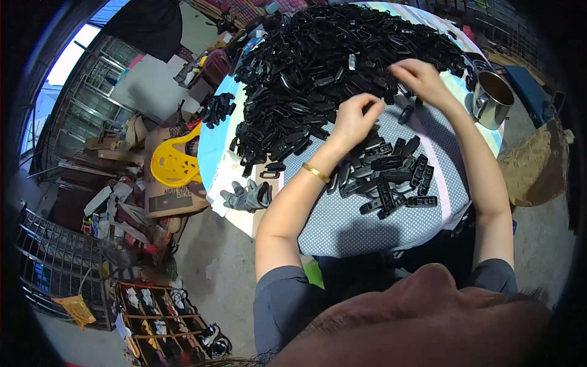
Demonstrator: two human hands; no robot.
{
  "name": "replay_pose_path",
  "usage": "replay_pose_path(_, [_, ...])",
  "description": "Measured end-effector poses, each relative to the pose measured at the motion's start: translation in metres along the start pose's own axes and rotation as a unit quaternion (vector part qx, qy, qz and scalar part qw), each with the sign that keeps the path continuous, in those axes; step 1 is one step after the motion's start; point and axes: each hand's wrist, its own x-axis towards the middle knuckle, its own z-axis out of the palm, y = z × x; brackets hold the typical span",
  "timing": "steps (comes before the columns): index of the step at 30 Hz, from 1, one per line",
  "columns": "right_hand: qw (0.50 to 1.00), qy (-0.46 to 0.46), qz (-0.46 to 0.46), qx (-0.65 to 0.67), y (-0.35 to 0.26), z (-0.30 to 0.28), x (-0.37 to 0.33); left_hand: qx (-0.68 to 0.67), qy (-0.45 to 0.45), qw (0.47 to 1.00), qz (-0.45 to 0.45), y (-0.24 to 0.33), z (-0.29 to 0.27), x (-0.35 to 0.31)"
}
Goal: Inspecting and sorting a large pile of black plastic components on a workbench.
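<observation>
A big heap of small black plastic pieces (342,52), elongated and some with slots, covers the far part of the table. My left hand (356,122), a gold bangle (315,172) on its wrist, hovers at the heap's near edge with thumb and fingertips pinched together. Right of it, my right hand (422,81) is over the heap's right side, fingers bent and closed. Whatever either pinch holds is too small to make out. Between my forearms lies a smaller pile of similar black pieces (391,174). One single black piece (405,114) rests below my right hand.
A dotted cloth (361,235) covers the near part of the round table. At its right edge stands a metal mug (493,99); grey gloves (247,196) lie at the left. Beside the table are a yellow plastic seat (174,162), a cardboard box (177,199) and a shoe rack (162,324).
</observation>
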Motion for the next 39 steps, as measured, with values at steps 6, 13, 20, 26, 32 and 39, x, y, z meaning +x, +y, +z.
replay_pose_path(6, [0.962,-0.105,0.032,-0.248,0.045,-0.026,-0.002,0.115,-0.182,0.976,0.027,0.0,-0.001,-0.006])
replay_pose_path(13, [0.933,-0.098,-0.009,-0.345,0.061,-0.012,-0.007,0.046,-0.33,0.94,-0.067,-0.005,-0.016,-0.002])
replay_pose_path(20, [0.993,0.017,-0.034,-0.115,0.017,-0.001,-0.007,-0.014,-0.233,0.966,-0.109,0.0,-0.024,0.001])
replay_pose_path(26, [0.99,-0.014,-0.128,0.052,-0.002,0.046,-0.017,-0.272,-0.112,0.947,-0.128,0.005,-0.017,0.006])
replay_pose_path(32, [0.986,-0.097,-0.103,-0.089,0.003,0.005,-0.009,-0.35,-0.104,0.899,-0.24,-0.002,-0.017,0.006])
replay_pose_path(39, [0.933,-0.236,-0.079,-0.259,0.024,0.007,-0.008,-0.399,-0.044,0.866,-0.298,-0.006,-0.008,0.003])
